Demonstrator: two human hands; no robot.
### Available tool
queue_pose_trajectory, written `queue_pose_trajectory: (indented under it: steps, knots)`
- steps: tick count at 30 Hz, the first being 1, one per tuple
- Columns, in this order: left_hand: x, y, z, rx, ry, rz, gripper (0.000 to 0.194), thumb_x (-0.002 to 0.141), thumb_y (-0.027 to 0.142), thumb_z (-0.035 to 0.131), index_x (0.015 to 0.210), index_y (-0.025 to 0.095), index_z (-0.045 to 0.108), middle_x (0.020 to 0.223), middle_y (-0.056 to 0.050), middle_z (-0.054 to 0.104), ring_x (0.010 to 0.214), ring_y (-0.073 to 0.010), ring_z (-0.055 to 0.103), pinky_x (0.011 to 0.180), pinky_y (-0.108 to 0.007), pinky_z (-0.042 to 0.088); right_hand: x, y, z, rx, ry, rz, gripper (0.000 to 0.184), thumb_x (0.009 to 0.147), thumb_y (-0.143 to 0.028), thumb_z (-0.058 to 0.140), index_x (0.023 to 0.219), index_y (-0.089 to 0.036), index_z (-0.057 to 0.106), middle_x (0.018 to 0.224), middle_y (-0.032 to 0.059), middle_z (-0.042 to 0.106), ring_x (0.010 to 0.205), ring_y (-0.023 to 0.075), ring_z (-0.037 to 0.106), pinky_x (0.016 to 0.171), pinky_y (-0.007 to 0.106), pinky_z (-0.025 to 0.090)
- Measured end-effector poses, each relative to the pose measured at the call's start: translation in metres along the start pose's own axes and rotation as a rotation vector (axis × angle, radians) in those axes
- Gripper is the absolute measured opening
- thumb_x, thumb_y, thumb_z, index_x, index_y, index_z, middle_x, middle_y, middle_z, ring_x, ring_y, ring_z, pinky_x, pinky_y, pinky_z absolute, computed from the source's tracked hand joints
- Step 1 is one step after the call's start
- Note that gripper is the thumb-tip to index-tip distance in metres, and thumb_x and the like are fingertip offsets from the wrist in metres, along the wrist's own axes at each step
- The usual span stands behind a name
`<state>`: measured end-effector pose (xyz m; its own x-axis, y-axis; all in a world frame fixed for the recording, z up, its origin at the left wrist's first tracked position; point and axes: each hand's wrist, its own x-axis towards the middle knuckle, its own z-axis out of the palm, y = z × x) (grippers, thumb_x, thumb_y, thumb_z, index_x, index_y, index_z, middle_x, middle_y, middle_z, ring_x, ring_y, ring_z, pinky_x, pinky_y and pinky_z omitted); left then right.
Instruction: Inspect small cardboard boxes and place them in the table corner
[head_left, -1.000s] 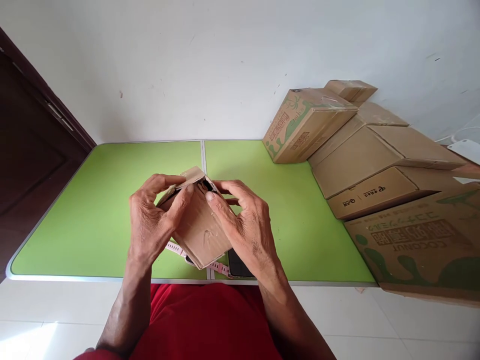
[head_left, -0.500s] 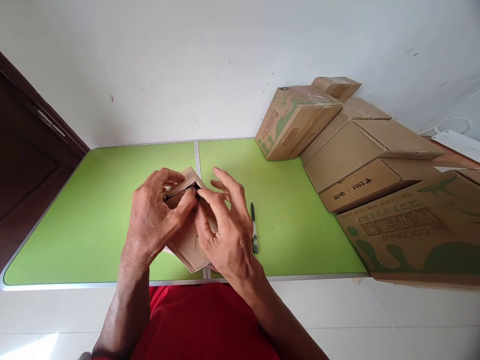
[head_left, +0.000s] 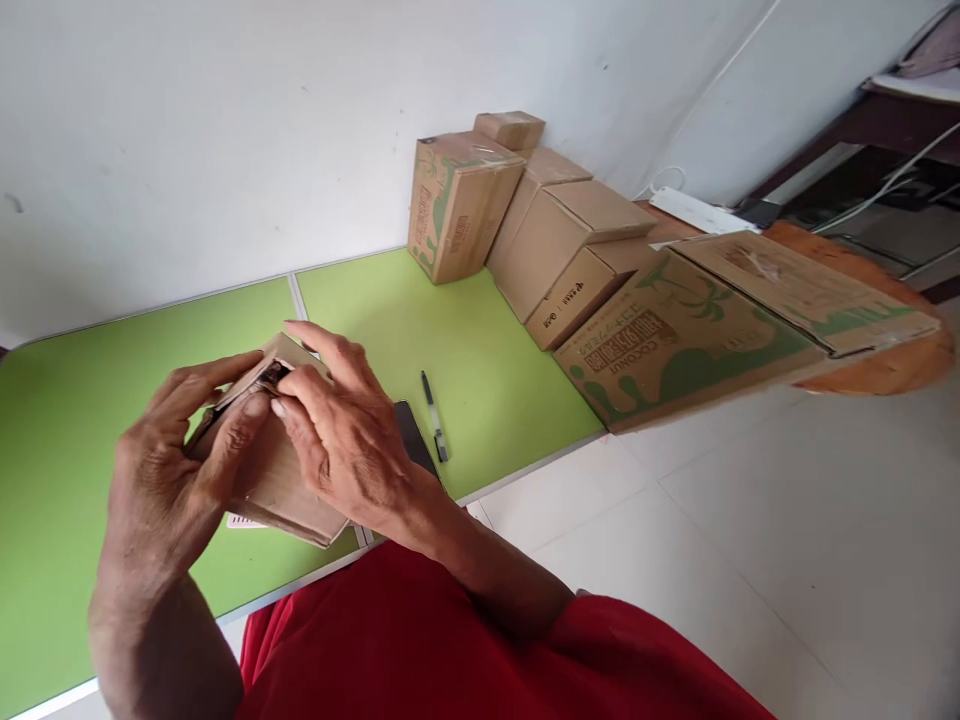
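Observation:
Both hands hold a small brown cardboard box (head_left: 277,485) just above the green table (head_left: 67,430). My left hand (head_left: 176,460) grips its left side, thumb pressed on the front face. My right hand (head_left: 337,430) lies over its top and right side, fingers pressing near a slightly raised flap where something dark shows inside. A pale strap (head_left: 244,521) sticks out beneath the box. A dark phone (head_left: 416,435) lies on the table partly behind my right hand.
A black pen (head_left: 434,415) lies on the table right of my hands. Several cardboard boxes (head_left: 570,250) are stacked along the table's far right, with a large coconut-printed one (head_left: 675,340) nearest. White tiled floor (head_left: 787,520) spreads to the right.
The view has swung to the right, so the table and hands now sit at the left. My right hand has settled flatter over the top of the box; the left hand keeps its grip.

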<state>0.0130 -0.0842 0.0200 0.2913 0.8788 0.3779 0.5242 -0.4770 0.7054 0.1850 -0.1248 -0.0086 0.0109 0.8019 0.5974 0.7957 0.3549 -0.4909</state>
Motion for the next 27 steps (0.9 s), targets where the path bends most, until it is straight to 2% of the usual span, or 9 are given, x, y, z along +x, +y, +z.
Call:
queue_pose_trajectory:
  steps: [2,5,8,10,13,15,17,22,27]
  knots:
    - [0.002,-0.001,0.001,-0.001,-0.003,0.017,0.046,0.101,0.066,0.074,0.134,0.036,0.085,0.134,-0.002,0.082,0.119,-0.0315,0.075,0.099,-0.041,0.057,0.000,-0.003,-0.004,-0.029,0.009,-0.006,0.025,0.117,-0.029,0.053,0.111,-0.025,0.077,0.163,0.0089,0.068,0.142,0.0239,0.070,0.121,0.039,0.060]
    - [0.006,-0.004,-0.001,0.002,-0.026,0.046,0.044,0.103,0.063,0.074,0.135,0.036,0.085,0.134,-0.001,0.083,0.118,-0.0292,0.076,0.101,-0.038,0.056,-0.009,0.002,-0.017,-0.018,0.159,-0.126,0.025,0.117,-0.028,0.056,0.124,-0.020,0.079,0.155,0.0125,0.075,0.141,0.0231,0.072,0.120,0.038,0.060]
    - [0.010,-0.006,-0.002,0.014,-0.019,0.052,0.042,0.103,0.063,0.074,0.132,0.034,0.086,0.129,0.000,0.085,0.115,-0.0280,0.077,0.096,-0.037,0.056,-0.027,0.037,-0.034,-0.054,0.291,-0.195,0.026,0.113,-0.018,0.060,0.126,-0.028,0.080,0.138,0.0071,0.083,0.127,0.0227,0.077,0.109,0.041,0.066]
    - [0.011,-0.006,-0.002,0.022,-0.007,0.040,0.044,0.102,0.064,0.075,0.129,0.032,0.087,0.127,-0.001,0.086,0.114,-0.0283,0.078,0.094,-0.037,0.057,-0.041,0.076,-0.042,-0.186,0.189,-0.164,0.032,0.111,-0.009,0.057,0.123,-0.026,0.082,0.121,0.0081,0.084,0.111,0.0241,0.078,0.097,0.041,0.067]
    - [0.012,-0.003,0.000,-0.004,-0.016,0.042,0.043,0.102,0.064,0.075,0.127,0.031,0.088,0.127,-0.001,0.087,0.114,-0.0280,0.078,0.094,-0.036,0.058,-0.063,0.133,-0.044,-0.455,-0.222,-0.122,0.048,0.103,0.008,0.047,0.123,-0.018,0.083,0.104,0.0110,0.081,0.091,0.0235,0.074,0.070,0.034,0.060]
    - [0.012,-0.002,0.002,-0.038,-0.035,0.047,0.042,0.102,0.062,0.076,0.126,0.031,0.089,0.128,-0.001,0.087,0.113,-0.0269,0.079,0.092,-0.034,0.058,-0.076,0.159,-0.039,-0.610,-0.453,-0.092,0.060,0.096,0.016,0.047,0.130,-0.018,0.081,0.109,0.0129,0.081,0.093,0.0246,0.073,0.062,0.033,0.052]
    - [0.013,-0.002,0.002,-0.050,-0.033,0.039,0.041,0.102,0.061,0.078,0.126,0.030,0.089,0.128,0.000,0.087,0.114,-0.0259,0.079,0.091,-0.033,0.058,-0.085,0.172,-0.030,-0.687,-0.584,-0.091,0.064,0.092,0.020,0.049,0.134,-0.018,0.080,0.114,0.0144,0.081,0.098,0.0256,0.073,0.063,0.033,0.049]
    - [0.015,-0.005,-0.004,0.022,0.011,0.017,0.037,0.104,0.056,0.076,0.130,0.033,0.088,0.124,0.002,0.088,0.105,-0.0228,0.079,0.083,-0.030,0.055,-0.092,0.181,-0.015,-0.671,-0.652,-0.124,0.052,0.095,0.018,0.049,0.122,-0.014,0.079,0.114,0.0153,0.080,0.100,0.0255,0.071,0.071,0.034,0.049]
    - [0.016,-0.005,-0.006,0.080,0.031,0.011,0.032,0.107,0.048,0.074,0.131,0.031,0.087,0.126,0.000,0.087,0.107,-0.0213,0.080,0.086,-0.029,0.056,-0.091,0.197,-0.034,-0.651,-0.681,-0.165,0.045,0.096,0.016,0.048,0.108,-0.017,0.077,0.104,0.0108,0.079,0.090,0.0218,0.070,0.071,0.032,0.044]
